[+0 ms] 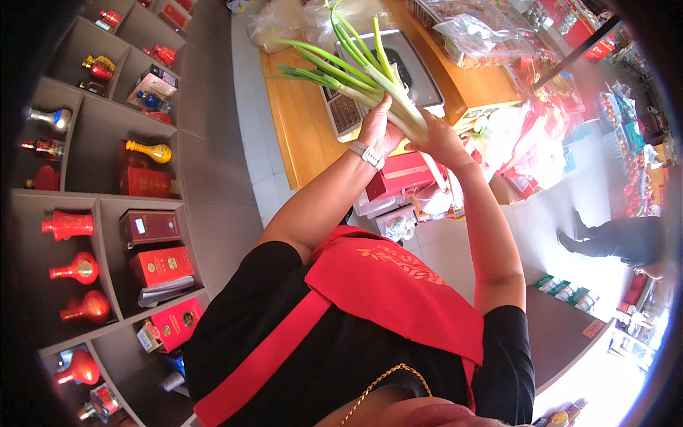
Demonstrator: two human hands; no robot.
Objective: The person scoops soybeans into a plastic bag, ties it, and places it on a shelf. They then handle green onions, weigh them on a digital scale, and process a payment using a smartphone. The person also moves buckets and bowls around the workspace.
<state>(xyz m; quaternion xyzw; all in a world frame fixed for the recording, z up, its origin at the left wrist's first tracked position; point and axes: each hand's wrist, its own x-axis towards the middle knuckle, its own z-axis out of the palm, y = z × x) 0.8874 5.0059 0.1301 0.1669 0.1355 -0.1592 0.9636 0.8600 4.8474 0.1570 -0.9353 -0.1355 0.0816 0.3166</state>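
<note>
A bunch of long green onions (368, 88) is gripped in both of my hands, over a wooden counter. Around the pale stalks from the left curls my left hand (381, 128), its thumb on top and a light watch band at the wrist. My right hand (440, 140) grips the white part lower down, and its fingers hide some of the stalks. The green leaves fan out away from me. Partly covered by the bunch, a weighing scale (424, 69) with a flat metal plate rests on the wooden counter (288, 123).
Clear plastic bags (291, 24) lie at the counter's far end. Red boxes (400, 173) and full plastic bags (528, 141) stand below on the right. Shelves (122, 197) with bottles and boxes line the left. At the right, another person's legs (613, 240) show.
</note>
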